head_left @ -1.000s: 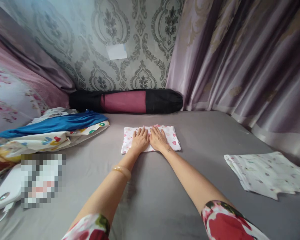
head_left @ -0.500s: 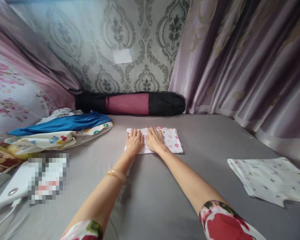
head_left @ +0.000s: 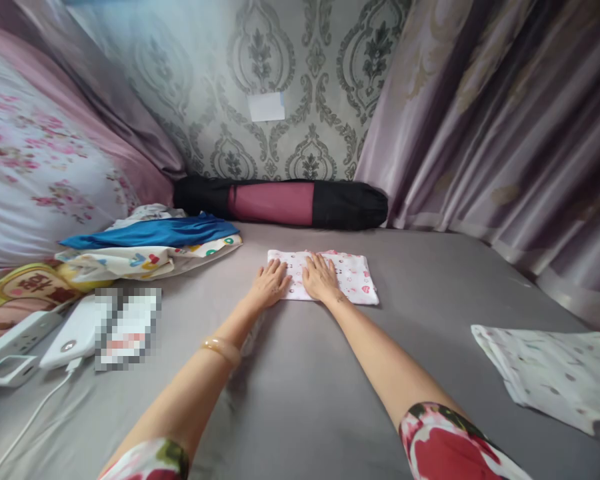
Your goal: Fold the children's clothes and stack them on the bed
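Note:
A folded white cloth with pink hearts and small prints [head_left: 353,275] lies flat on the grey bed sheet [head_left: 300,387]. My right hand [head_left: 321,277] rests palm down on its middle, fingers spread. At the cloth's left edge is my left hand [head_left: 271,283], its fingers also stretched out; it partly overlaps the corner. Neither hand grips anything. The part of the cloth under my palms is hidden.
To the right lies another folded pale cloth [head_left: 555,373]. Left are a clothes pile with a blue garment [head_left: 155,233], a white power bank [head_left: 80,333] with a cable and a power strip [head_left: 23,340]. A black and maroon roll bag [head_left: 275,203] lies along the wall.
My left hand has slid left, off most of the folded cloth to its edge. My right hand stays on the cloth. The whole view has shifted slightly.

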`<state>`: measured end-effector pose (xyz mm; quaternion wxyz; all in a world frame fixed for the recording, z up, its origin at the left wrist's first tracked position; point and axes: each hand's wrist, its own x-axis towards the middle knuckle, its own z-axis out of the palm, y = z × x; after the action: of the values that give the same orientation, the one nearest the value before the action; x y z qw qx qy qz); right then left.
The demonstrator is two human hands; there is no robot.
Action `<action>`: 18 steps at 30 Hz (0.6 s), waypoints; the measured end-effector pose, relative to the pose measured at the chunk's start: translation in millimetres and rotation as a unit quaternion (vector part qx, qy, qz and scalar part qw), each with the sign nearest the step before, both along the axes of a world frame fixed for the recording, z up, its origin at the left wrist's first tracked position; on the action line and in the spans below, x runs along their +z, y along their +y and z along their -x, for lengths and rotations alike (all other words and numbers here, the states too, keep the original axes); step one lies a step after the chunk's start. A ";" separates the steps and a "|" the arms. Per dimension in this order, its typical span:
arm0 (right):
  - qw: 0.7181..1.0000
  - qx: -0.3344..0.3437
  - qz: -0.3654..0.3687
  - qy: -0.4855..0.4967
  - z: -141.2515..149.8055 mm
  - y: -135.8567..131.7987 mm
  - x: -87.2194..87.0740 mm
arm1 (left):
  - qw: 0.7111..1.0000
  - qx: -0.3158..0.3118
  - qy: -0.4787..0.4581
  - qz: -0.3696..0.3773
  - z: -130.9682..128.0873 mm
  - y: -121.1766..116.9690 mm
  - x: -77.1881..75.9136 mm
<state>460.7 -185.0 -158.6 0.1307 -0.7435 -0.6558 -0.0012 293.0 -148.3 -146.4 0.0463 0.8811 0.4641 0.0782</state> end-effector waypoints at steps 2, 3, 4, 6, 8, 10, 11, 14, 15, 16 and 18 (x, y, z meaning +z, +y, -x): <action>1.000 -0.001 0.022 0.004 0.5 2.0 3.8 | 1.000 -0.005 0.000 0.005 17.6 -5.6 0.1; 0.999 -0.004 0.033 0.007 1.6 3.4 6.1 | 1.000 -0.006 -0.001 0.008 25.2 -8.1 -0.8; 0.999 -0.007 0.043 0.009 3.5 5.0 8.5 | 1.000 -0.006 -0.002 0.009 31.4 -10.4 -1.9; 0.999 -0.003 0.053 0.011 10.0 7.9 12.7 | 1.000 0.000 -0.007 0.005 39.3 -13.9 -4.3; 0.999 0.010 0.051 0.012 19.0 9.8 14.4 | 1.000 0.009 -0.012 -0.007 41.7 -15.9 -6.1; 0.999 0.020 0.039 0.011 27.8 10.2 12.8 | 0.999 0.022 -0.017 -0.017 41.3 -16.9 -7.0; 0.999 0.019 0.031 0.009 31.3 10.0 11.0 | 0.999 0.026 -0.019 -0.021 40.8 -17.1 -7.1; 1.000 0.014 0.007 0.001 36.2 9.0 4.5 | 0.998 0.036 -0.034 -0.039 40.5 -16.9 -7.7; 1.000 0.014 0.004 0.000 36.2 8.9 2.9 | 0.997 0.037 -0.040 -0.047 40.8 -16.7 -8.0; 1.000 0.014 0.004 -0.001 35.8 9.0 1.8 | 0.997 0.037 -0.045 -0.056 41.2 -16.4 -8.5; 1.000 0.012 0.009 -0.002 34.5 9.8 1.7 | 0.995 0.040 -0.054 -0.070 41.8 -15.9 -9.7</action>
<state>426.1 -175.1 -156.9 0.1224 -0.7366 -0.6652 0.0052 251.2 -164.2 -156.1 0.0059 0.8574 0.4891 0.1599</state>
